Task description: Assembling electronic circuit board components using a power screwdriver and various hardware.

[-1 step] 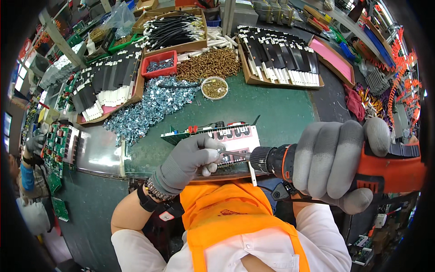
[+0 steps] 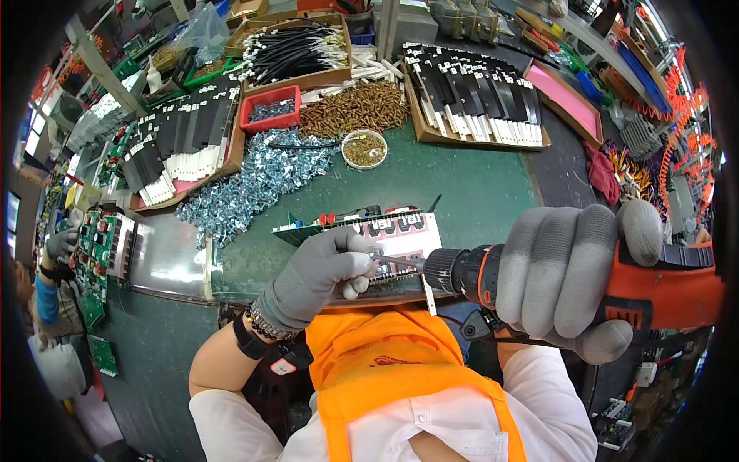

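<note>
My right hand (image 2: 562, 273), in a grey glove, is wrapped round an orange-and-black power drill (image 2: 662, 285). The drill's thin bit (image 2: 399, 262) points left towards my left hand (image 2: 327, 269). That hand, gloved too, is closed in a pinch at the bit's tip; what sits between thumb and fingers is too small to make out. Just behind the bit, a green circuit board (image 2: 308, 228) with a white plate (image 2: 427, 239) rests at the bench's near edge. Black parts and red parts are fixed to it.
Small bluish metal parts (image 2: 254, 181) lie heaped at back left, beside brass-coloured pieces (image 2: 354, 109), a red bin (image 2: 269, 112) and a round white tub (image 2: 364, 149). Cardboard trays of black-and-white strips (image 2: 477, 100) stand behind. At far left a co-worker's gloved hand (image 2: 61, 245) is by circuit boards (image 2: 96, 254).
The co-worker's hand at far left has shifted slightly. My own hands, the drill and the circuit board stay in place.
</note>
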{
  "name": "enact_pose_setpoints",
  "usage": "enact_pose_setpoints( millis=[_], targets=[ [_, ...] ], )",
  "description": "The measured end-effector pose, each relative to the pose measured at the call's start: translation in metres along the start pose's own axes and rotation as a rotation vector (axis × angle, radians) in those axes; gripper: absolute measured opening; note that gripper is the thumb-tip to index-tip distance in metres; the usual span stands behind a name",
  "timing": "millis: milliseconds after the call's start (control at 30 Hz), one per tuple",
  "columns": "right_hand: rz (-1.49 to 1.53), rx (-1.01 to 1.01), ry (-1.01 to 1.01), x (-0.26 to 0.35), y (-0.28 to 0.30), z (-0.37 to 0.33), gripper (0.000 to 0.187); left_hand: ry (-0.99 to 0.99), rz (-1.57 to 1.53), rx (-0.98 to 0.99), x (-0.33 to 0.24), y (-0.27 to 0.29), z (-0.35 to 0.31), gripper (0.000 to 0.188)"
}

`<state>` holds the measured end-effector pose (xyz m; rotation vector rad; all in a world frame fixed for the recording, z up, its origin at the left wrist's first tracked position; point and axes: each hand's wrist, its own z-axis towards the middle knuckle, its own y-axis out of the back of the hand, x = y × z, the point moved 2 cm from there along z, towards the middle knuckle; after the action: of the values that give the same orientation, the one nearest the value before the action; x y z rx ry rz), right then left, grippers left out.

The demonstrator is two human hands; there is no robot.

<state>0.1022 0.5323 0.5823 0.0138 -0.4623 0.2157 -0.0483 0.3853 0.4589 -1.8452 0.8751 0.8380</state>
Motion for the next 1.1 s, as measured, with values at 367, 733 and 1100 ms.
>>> enact_pose_setpoints(
  millis=[367,733,1100],
  targets=[
    [-0.168,-0.659,-0.308,-0.007,-0.009,-0.029,0.065,-0.327,0.942,0.043,0.019,-0.031,0.006,0.028],
    [-0.179,-0.643,-0.407,-0.008,0.004,-0.045,0.066,-0.499,1.244,-0.129,0.04,-0.046,0.004,0.032],
    [-0.036,-0.671,-0.45,-0.007,0.0,-0.054,0.068,-0.877,1.766,-0.419,0.088,-0.06,0.0,0.048]
  ],
)
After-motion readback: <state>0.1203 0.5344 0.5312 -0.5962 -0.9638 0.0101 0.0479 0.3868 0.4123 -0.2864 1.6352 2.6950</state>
